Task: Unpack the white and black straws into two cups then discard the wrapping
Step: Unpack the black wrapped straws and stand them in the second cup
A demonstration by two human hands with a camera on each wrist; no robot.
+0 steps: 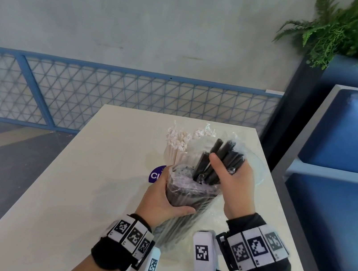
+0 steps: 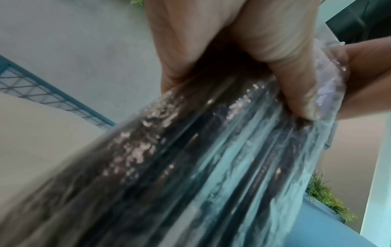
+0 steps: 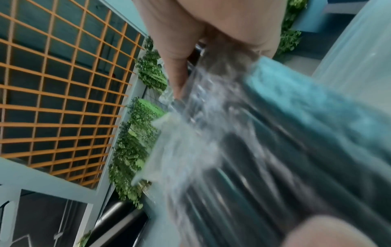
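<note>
Head view: left hand (image 1: 164,199) wraps fingers + thumb round the clear plastic pack of black straws (image 1: 183,197), held upright-ish, tilted, above the cream table (image 1: 52,185); right hand (image 1: 230,181) grips a bunch of black straws (image 1: 221,160) sticking out of the pack's open top, thumb across the front; white straws (image 1: 178,143) stand just behind, to the left, in a cup mostly hidden by the pack; purple round label (image 1: 156,174) by the left hand, only "C" + part of next letter legible; a clear cup (image 1: 258,169) shows behind the right hand; both wrists carry black bands w/ square b/w marker tags, no readable text.

Left wrist view: blurred; fingers (image 2: 275,55) curled tight on the crinkly wrap (image 2: 211,158), dark straws inside.

Right wrist view: v. blurred; thumb (image 3: 175,50) pressed on the straws; wrap glare below; no writing legible.
</note>
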